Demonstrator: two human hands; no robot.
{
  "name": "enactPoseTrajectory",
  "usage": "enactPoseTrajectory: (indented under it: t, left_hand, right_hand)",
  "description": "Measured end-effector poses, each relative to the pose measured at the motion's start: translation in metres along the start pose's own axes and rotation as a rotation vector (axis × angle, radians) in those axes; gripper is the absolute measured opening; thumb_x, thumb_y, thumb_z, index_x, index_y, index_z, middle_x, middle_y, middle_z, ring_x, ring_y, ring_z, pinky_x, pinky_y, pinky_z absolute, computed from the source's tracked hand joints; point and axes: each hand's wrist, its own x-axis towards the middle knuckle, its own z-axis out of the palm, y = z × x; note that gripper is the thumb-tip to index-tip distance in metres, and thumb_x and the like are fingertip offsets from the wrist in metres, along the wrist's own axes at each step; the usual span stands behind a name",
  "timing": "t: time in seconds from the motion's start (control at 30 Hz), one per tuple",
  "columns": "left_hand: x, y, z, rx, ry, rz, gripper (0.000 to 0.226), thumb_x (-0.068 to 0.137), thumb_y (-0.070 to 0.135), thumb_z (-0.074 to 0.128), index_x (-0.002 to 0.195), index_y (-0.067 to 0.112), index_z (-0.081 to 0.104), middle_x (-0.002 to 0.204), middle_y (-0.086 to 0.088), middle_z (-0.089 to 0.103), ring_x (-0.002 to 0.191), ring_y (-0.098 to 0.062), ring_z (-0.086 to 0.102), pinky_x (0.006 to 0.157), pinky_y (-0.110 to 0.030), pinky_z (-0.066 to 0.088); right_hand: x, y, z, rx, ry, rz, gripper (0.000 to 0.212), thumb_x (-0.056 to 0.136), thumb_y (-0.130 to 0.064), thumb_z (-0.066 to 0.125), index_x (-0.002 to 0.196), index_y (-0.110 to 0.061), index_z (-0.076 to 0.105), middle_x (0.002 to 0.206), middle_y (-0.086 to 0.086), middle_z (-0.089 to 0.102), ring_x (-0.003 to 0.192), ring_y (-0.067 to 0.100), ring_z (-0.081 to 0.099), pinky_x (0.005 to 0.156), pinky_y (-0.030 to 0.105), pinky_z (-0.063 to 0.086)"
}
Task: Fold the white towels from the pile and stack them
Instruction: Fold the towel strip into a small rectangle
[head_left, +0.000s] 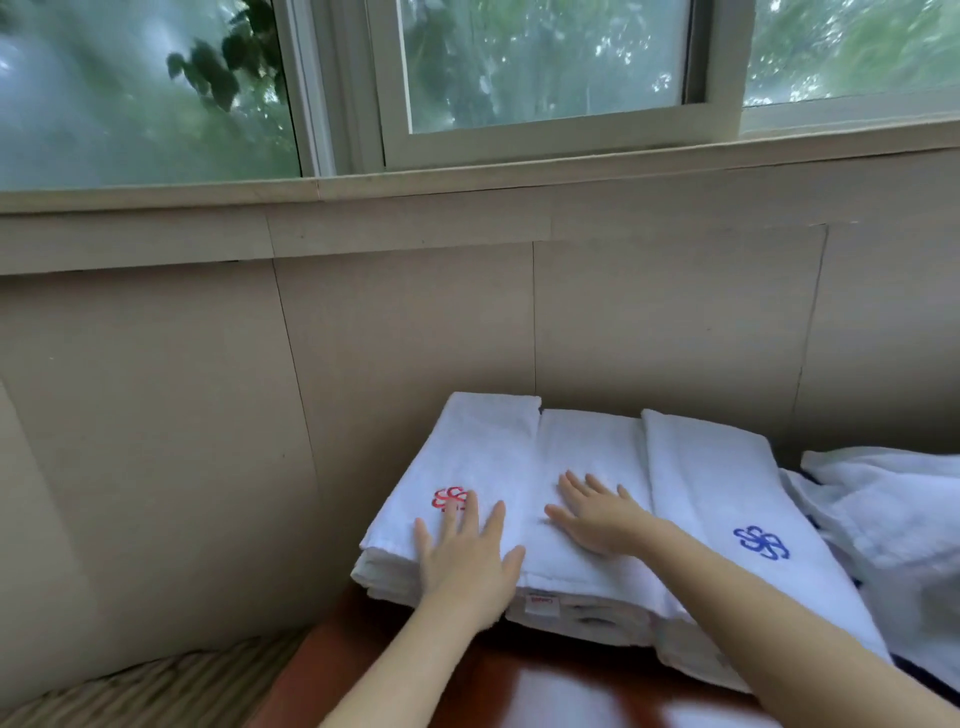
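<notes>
The two bare forearms came in from the bottom edge over a glossy reddish-brown table (519, 686), both reaching forward to the folded towels at its far side.

The left hand (465, 558) lay palm down with its fingers straight and spread, pressing flat on the near end of the left folded towel (467, 447). Its middle fingertips reached the red emblem (451, 500) stitched there, and the wrist hung over the stack's near edge. The right hand (597, 519) also lay palm down, fingers straight and a little apart, flat on the middle folded towel (587, 447). It sat just beside the left hand without touching it. The right forearm ran back diagonally across the near corner of the right folded towel (717, 478), which bore a blue emblem (761, 542).

The three towels lay side by side, edges touching, each on top of further folded layers. A small red label (542, 604) showed on the near face of the stack below the hands. To the right, touching the blue-marked towel, a rumpled pile of unfolded white towels (883, 499) spread to the frame's edge.

Behind the towels rose a beige panelled wall (363, 338), with a window sill (467, 176) and a sliding window (545, 67) above it. A striped cushion (156, 686) lay at the lower left.
</notes>
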Motion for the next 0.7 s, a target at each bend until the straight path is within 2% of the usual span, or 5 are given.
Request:
enactPoseTrajectory:
  t: [0.23, 0.37, 0.47, 0.6, 0.7]
  left_hand:
    - [-0.067, 0.042, -0.011, 0.103, -0.065, 0.206, 0.058, 0.101, 0.020, 0.028, 0.153, 0.017, 0.002, 0.161, -0.005, -0.007, 0.148, -0.019, -0.008, 0.116, -0.051, -0.001]
    - [-0.094, 0.101, -0.034, 0.039, -0.098, 0.337, 0.063, 0.099, 0.017, 0.035, 0.153, 0.017, 0.004, 0.161, -0.003, -0.004, 0.148, -0.016, -0.004, 0.118, -0.048, 0.002]
    - [-0.111, 0.149, -0.044, -0.038, -0.105, 0.398, 0.061, 0.099, 0.022, 0.038, 0.153, 0.018, 0.009, 0.161, -0.004, 0.004, 0.148, -0.018, 0.004, 0.118, -0.048, 0.006]
    - [-0.123, 0.211, -0.054, -0.067, -0.129, 0.488, 0.062, 0.096, 0.030, 0.044, 0.151, 0.019, 0.018, 0.156, -0.006, 0.021, 0.143, -0.023, 0.022, 0.115, -0.045, 0.022]
    - [-0.130, 0.251, -0.060, -0.078, -0.168, 0.526, 0.061, 0.095, 0.031, 0.045, 0.149, 0.019, 0.021, 0.150, -0.007, 0.029, 0.136, -0.028, 0.032, 0.108, -0.043, 0.033]
  right_hand:
    - [-0.126, 0.074, -0.030, -0.029, 0.012, 0.155, 0.063, 0.100, -0.051, 0.015, 0.153, -0.016, 0.009, 0.161, 0.001, -0.003, 0.148, 0.021, -0.001, 0.117, 0.047, 0.005]
    - [-0.191, 0.115, -0.055, 0.134, 0.013, 0.234, 0.046, 0.103, -0.044, 0.020, 0.126, -0.014, 0.047, 0.146, 0.012, 0.035, 0.136, 0.027, 0.031, 0.108, 0.041, 0.027]
    - [-0.240, 0.142, -0.061, 0.173, 0.085, 0.237, 0.043, 0.103, -0.040, 0.025, 0.102, -0.010, 0.056, 0.123, 0.012, 0.055, 0.119, 0.027, 0.046, 0.099, 0.038, 0.035]
    - [-0.299, 0.181, -0.073, 0.173, 0.251, 0.226, 0.040, 0.102, -0.036, 0.032, 0.108, -0.011, 0.062, 0.118, 0.005, 0.057, 0.111, 0.021, 0.051, 0.090, 0.032, 0.039]
    - [-0.336, 0.214, -0.086, 0.184, 0.313, 0.273, 0.039, 0.102, -0.035, 0.034, 0.120, -0.011, 0.060, 0.125, 0.005, 0.054, 0.119, 0.022, 0.048, 0.097, 0.034, 0.038]
